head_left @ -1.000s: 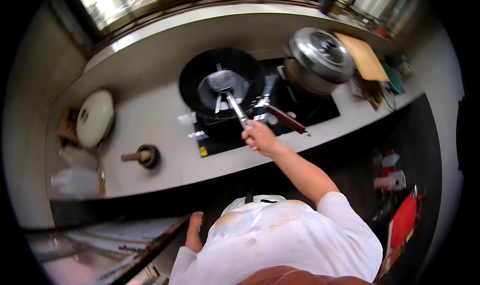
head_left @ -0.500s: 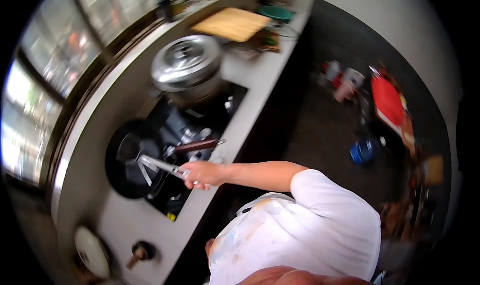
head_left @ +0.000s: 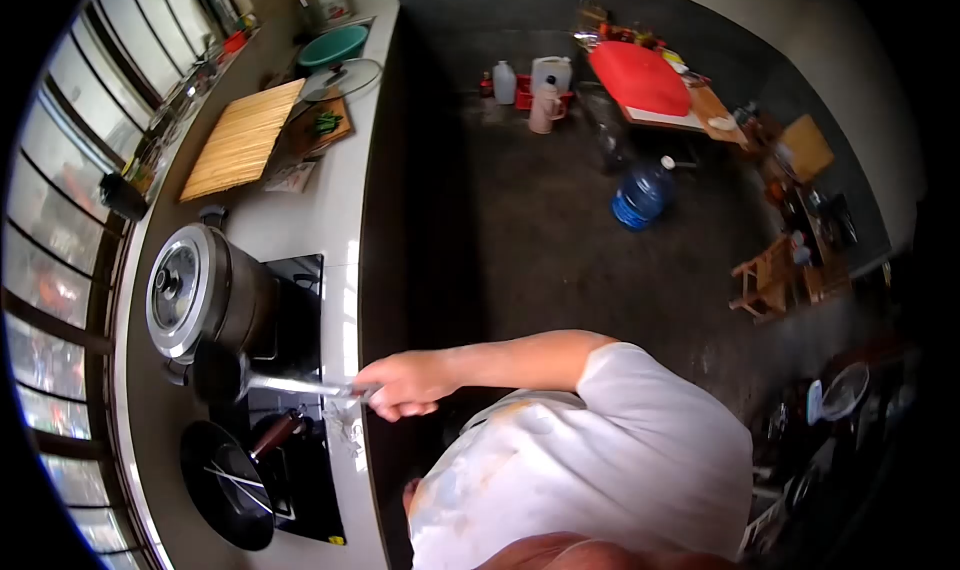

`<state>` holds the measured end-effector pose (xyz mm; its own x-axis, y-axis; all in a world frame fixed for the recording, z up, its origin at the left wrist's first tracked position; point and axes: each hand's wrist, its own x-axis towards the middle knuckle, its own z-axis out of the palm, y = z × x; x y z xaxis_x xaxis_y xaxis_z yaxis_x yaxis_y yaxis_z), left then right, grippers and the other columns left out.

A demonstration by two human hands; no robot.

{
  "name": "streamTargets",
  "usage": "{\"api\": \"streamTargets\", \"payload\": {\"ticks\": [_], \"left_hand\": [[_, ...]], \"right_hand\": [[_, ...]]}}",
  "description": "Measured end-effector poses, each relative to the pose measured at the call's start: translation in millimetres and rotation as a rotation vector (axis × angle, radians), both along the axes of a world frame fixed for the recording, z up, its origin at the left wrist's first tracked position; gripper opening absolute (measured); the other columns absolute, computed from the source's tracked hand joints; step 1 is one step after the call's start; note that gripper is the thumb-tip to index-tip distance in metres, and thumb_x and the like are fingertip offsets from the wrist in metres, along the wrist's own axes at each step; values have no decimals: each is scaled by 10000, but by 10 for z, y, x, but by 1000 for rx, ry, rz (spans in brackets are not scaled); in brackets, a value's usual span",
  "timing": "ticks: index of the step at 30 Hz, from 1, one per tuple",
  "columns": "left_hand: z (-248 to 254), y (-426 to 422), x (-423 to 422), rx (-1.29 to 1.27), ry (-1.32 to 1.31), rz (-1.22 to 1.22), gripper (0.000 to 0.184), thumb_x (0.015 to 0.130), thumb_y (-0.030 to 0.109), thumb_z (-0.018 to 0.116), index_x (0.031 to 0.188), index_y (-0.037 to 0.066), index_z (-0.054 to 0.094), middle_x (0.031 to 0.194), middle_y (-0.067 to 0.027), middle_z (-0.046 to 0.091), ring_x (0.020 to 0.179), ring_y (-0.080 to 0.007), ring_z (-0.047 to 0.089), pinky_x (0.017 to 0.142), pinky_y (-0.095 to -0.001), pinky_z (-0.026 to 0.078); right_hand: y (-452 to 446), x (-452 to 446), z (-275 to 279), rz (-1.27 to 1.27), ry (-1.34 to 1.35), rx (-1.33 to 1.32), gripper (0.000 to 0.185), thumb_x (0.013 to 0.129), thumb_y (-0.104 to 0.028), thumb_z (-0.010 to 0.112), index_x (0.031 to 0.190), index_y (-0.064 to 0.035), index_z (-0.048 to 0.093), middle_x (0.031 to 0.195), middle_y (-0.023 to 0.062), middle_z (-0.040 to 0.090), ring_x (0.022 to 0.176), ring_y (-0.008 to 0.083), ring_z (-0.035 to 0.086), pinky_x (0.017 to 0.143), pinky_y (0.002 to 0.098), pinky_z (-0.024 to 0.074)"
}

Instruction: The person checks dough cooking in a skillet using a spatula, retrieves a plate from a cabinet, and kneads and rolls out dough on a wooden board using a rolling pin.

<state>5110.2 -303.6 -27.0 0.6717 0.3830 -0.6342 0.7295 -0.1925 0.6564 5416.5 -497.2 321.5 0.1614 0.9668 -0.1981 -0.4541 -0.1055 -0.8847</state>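
My right hand is closed around the metal handle of a ladle. The ladle's dark bowl hangs beside the lower side of a large lidded steel pot and above the stove. Below it sits a black wok with a brown wooden handle. Two thin pale sticks, perhaps chopsticks, lie crossed in the wok. Of my left hand, only a sliver shows beside the white shirt, and its fingers are hidden.
Along the counter are a bamboo mat, a board with chopped greens, a glass lid and a green basin. Barred windows line the left. A blue water jug and a red-covered table stand behind on the floor.
The ladle has left the wok and is now lifted beside the pot, still in my right hand. My view has swung toward the right, bringing more of the room into sight.
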Motion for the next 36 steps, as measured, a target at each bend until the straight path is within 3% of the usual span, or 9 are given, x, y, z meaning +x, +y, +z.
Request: {"api": "streamTargets", "payload": {"ticks": [3, 4, 5, 7, 13, 16, 20, 28, 36], "left_hand": [[151, -215, 259, 153, -150, -89, 215, 840, 222, 538, 872, 25, 619, 638, -29, 549, 537, -138, 492, 517, -307, 424], [613, -442, 629, -55, -134, 72, 207, 844, 217, 554, 927, 38, 618, 645, -18, 548, 541, -113, 479, 502, -273, 410], [998, -647, 966, -40, -110, 33, 203, 846, 210, 566, 964, 49, 607, 658, 0, 546, 543, -90, 469, 492, -237, 390], [869, -783, 1409, -349, -69, 208, 218, 860, 220, 552, 1006, 61, 583, 701, 15, 535, 582, -73, 465, 512, -223, 382], [1228, -1090, 3314, -533, -265, 106, 310, 867, 382, 518, 1042, 127, 544, 821, 43, 547, 751, -75, 515, 673, -258, 420], [1131, -1115, 4409, -654, -368, 328, 349, 877, 335, 490, 1146, 115, 520, 998, -23, 600, 869, -152, 568, 776, -351, 455], [763, -1032, 5864, -752, -534, 723, 335, 914, 268, 451, 1207, 110, 487, 1027, -45, 601, 860, -173, 574, 739, -338, 482], [59, -827, 7674, -1035, -790, 1582, 197, 910, 123, 425, 1028, 79, 575, 974, -91, 609, 883, -252, 560, 823, -418, 415], [94, -891, 7730, -1064, -971, 1598, 186, 844, 61, 493, 1016, 67, 564, 986, -97, 597, 935, -263, 558, 862, -445, 405]], "right_hand": [[-705, 272, -7, -108, 55, -19, 439, 861, -111, 441, 1280, -17, 355, 698, 41, 503, 421, 36, 387, 336, 183, 328], [-933, 331, -30, -182, 59, -35, 387, 860, -102, 433, 1233, -11, 384, 688, 40, 499, 419, 44, 385, 339, 185, 348], [-1160, 383, -92, -250, 64, -58, 384, 876, -115, 435, 1241, -15, 373, 696, 36, 501, 425, 35, 387, 343, 180, 354], [-1599, 498, -151, -362, 69, -74, 366, 883, -106, 431, 1231, -13, 371, 702, 35, 501, 435, 29, 391, 347, 172, 354], [-2488, 816, -168, -773, 90, -184, 412, 867, -48, 418, 1266, 19, 338, 690, 59, 500, 441, 51, 391, 349, 190, 346], [-2753, 1020, -258, -925, 37, -119, 403, 864, -55, 419, 1254, 20, 349, 666, 63, 505, 413, 61, 400, 336, 194, 355], [-3012, 1501, -404, -1078, 57, -199, 415, 856, -94, 450, 1245, 16, 353, 625, 47, 492, 359, 62, 381, 293, 201, 328], [-3127, 2940, -582, -1230, 170, -293, 405, 852, -141, 495, 1225, -27, 384, 600, 22, 497, 329, 64, 371, 263, 202, 297], [-3097, 4181, -654, -1100, 204, -341, 378, 863, -103, 458, 1228, -35, 387, 603, 17, 489, 329, 63, 366, 264, 195, 286]]}}
